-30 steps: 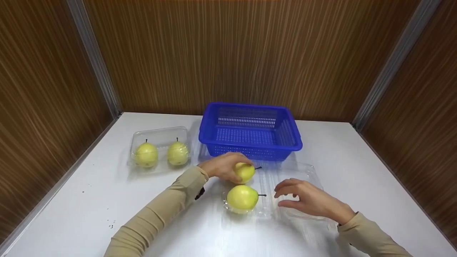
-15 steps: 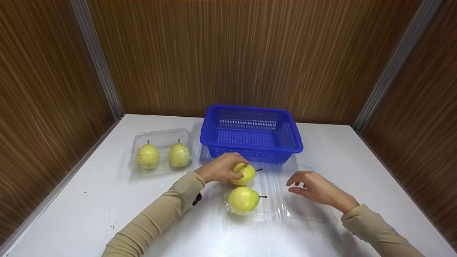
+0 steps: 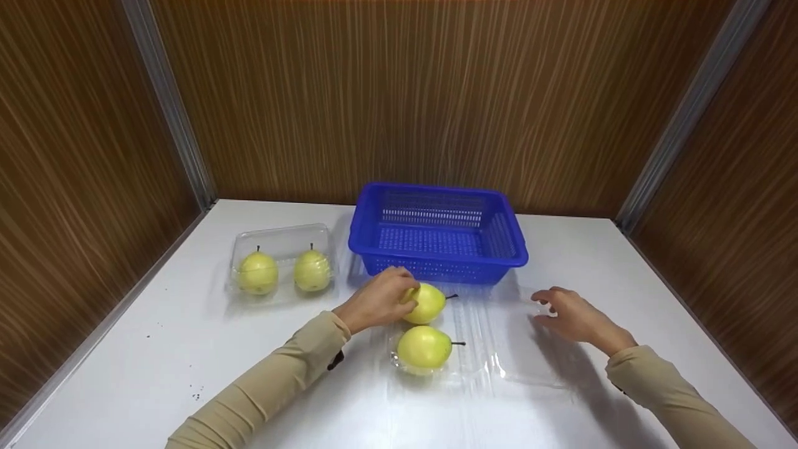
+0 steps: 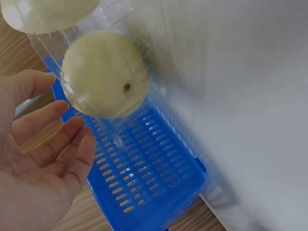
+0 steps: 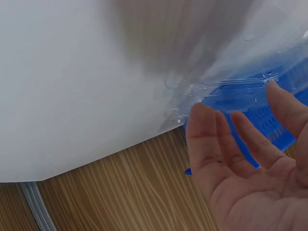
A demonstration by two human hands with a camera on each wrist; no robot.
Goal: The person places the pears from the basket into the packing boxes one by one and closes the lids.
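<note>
Two yellow pears with dark stems, a far pear [image 3: 430,304] and a near pear [image 3: 425,347], lie in the left half of an unfolded clear plastic clamshell. Its clear lid [image 3: 523,368] spreads flat to the right. My left hand [image 3: 377,302] is beside the far pear; in the left wrist view its loosely bent fingertips [image 4: 74,126] stand just off the pear [image 4: 106,72]. Over the lid's far right part is my right hand [image 3: 573,318], fingers bent and thumb apart. The right wrist view shows its fingertips [image 5: 199,113] close at the lid's edge [image 5: 240,82].
A blue perforated basket [image 3: 436,254] stands directly behind the clamshell. At the left is another clear clamshell [image 3: 280,240] with two pears in it, a left pear [image 3: 258,273] and a right pear [image 3: 312,271]. Wood-grain panels [image 3: 411,93] enclose the white table [image 3: 187,337].
My left hand has loosened from the far pear and drawn slightly left. The right hand has moved right and away from me, and the lid has swung down flat.
</note>
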